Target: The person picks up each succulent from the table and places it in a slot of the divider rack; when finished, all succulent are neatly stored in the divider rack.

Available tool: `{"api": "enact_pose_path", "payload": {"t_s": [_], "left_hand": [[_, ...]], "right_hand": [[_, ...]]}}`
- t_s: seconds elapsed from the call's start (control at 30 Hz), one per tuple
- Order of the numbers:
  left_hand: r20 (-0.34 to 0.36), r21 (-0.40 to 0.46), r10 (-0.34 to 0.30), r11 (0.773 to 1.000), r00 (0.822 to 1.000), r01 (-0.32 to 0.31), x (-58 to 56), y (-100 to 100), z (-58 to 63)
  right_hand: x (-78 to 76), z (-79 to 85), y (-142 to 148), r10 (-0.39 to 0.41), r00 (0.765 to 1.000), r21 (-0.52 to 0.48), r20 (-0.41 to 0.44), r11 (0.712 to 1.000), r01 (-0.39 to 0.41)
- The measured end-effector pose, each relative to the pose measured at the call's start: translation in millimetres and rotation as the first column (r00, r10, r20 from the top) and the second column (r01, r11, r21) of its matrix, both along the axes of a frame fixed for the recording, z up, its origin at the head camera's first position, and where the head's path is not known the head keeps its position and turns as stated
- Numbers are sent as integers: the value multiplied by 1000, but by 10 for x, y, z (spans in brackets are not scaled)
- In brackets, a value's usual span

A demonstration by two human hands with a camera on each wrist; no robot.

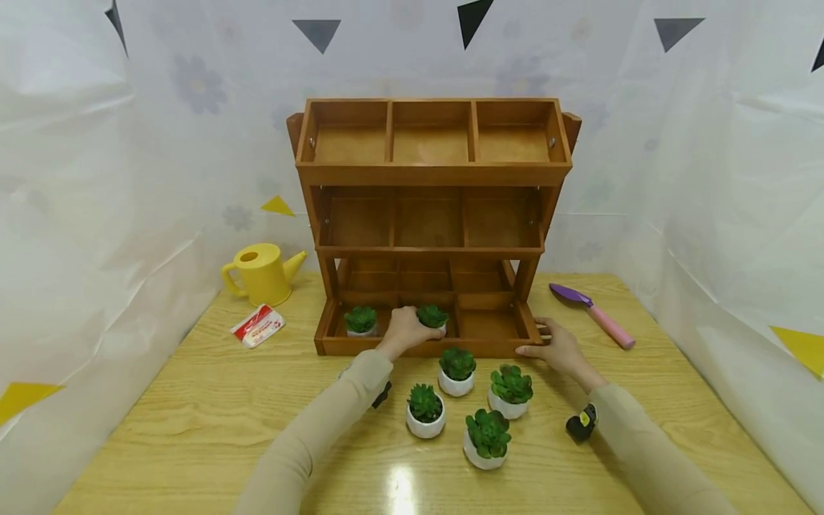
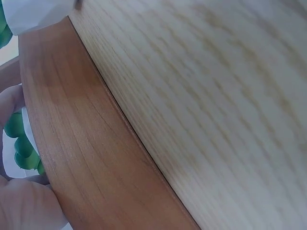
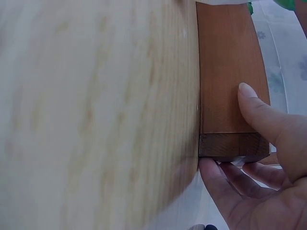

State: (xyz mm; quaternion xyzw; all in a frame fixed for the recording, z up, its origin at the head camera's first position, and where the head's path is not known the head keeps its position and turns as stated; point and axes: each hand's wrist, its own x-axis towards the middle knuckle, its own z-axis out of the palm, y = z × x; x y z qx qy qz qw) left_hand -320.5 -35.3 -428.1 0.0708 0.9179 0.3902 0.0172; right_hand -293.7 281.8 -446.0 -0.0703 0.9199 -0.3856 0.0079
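Note:
A brown wooden plant stand point(image 1: 433, 174) with three tiers of divided boxes stands at the back of the table. My left hand point(image 1: 407, 330) reaches into its lowest box and pinches a potted succulent point(image 1: 433, 317) in the middle front compartment. Thumb and finger lie around its green leaves point(image 2: 23, 143) in the left wrist view, with the box's front board point(image 2: 96, 129) hiding most of the pot. One more potted succulent point(image 1: 361, 321) sits in the left compartment. My right hand point(image 3: 268, 167) grips the stand's lower right corner, thumb on the front board, fingers along the end.
Several white-potted succulents stand before the box, among them a spiky one point(image 1: 425, 411) and a broad-leaved one point(image 1: 487, 438). A yellow watering can point(image 1: 262, 275) and a red-and-white card point(image 1: 258, 325) are at left. A purple trowel with pink handle point(image 1: 592, 315) lies at right.

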Motion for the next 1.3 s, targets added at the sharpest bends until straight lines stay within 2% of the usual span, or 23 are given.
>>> {"api": "enact_pose_path", "payload": {"t_s": [0.23,0.53,0.77,1.07,1.3], "left_hand": [[-9,-35,5,999,1000,-5,-12,4,-5],[14,-11,4,1000,1000,-4,5,-9,3],[3,-32,-8,999,1000,8,24,-28,14],[3,-11,2,1000,1000,-2,57,-37,2],[-10,-28,-36,999,999,36,72,-87,11]], "right_hand": [[9,0,-3,4,1000,5,-13,1000,-4],[10,2,2,2,1000,25,-21,1000,-2],[0,-11,4,5,999,28,-31,1000,-4],[10,-21,13,11,999,14,-45,1000,-11],[6,-18,13,13,999,17,-44,1000,-12]]}}
